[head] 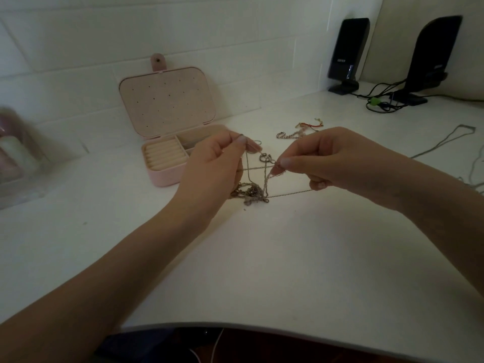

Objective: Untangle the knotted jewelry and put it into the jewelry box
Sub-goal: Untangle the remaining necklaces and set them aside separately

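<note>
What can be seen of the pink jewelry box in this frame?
The jewelry box is pale pink and rounded, standing open on the white table near the tiled wall. Its lid, with a snap tab on top, stands up showing a lining dotted with small holes. Inside are cream ring rolls and a compartment behind them. The left hand hides its right part.

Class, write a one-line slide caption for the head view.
Left hand and right hand pinch tangled chains beside an open pink jewelry box.

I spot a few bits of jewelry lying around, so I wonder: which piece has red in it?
The braided bracelet with red and green threads, lying behind the right hand. The tangled silver chains between the hands and the thin chain at far right look plain metal.
</note>
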`<move>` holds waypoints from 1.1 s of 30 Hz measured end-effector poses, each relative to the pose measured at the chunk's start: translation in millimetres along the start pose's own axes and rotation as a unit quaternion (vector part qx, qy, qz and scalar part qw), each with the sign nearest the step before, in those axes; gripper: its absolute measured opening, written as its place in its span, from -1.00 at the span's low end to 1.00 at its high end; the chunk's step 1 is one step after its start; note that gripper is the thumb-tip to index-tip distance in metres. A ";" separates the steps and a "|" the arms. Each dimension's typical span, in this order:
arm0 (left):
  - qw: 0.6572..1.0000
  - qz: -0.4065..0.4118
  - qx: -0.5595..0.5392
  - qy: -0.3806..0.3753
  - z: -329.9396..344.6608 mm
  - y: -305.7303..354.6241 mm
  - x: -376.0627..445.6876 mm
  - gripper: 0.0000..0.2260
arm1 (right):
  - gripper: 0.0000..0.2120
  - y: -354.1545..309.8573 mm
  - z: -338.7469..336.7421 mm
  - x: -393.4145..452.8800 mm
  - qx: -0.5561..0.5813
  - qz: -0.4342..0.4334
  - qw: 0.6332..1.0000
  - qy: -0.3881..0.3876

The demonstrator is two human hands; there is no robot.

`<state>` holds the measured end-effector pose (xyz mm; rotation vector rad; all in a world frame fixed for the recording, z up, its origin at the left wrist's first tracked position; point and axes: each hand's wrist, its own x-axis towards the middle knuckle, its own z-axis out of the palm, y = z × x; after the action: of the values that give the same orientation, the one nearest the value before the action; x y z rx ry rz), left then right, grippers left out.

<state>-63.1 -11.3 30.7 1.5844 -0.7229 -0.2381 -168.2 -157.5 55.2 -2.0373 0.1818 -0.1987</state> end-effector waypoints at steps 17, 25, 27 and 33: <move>0.973 0.125 0.194 -0.008 -1.6 0.0 -12.2 -0.89 | -0.92 5.2 -3.4 2.3 0.010 -0.037 0.999 0.039; 0.982 0.144 0.104 -0.068 -0.7 -4.4 -7.5 -0.86 | -0.92 4.3 0.2 1.0 -0.034 -0.060 0.995 0.068; 0.979 0.157 0.116 -0.061 -0.7 -4.6 -7.1 -0.85 | -0.93 3.4 0.1 0.5 -0.039 -0.065 0.994 0.074; 0.946 0.244 0.211 -0.039 0.5 -4.5 -10.9 -0.90 | -0.94 0.7 -1.0 -1.4 -0.048 -0.090 0.992 0.078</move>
<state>-70.5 -5.5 23.5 1.7384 -1.2645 0.2369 -169.8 -158.4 54.9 -2.1357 0.1060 -0.4699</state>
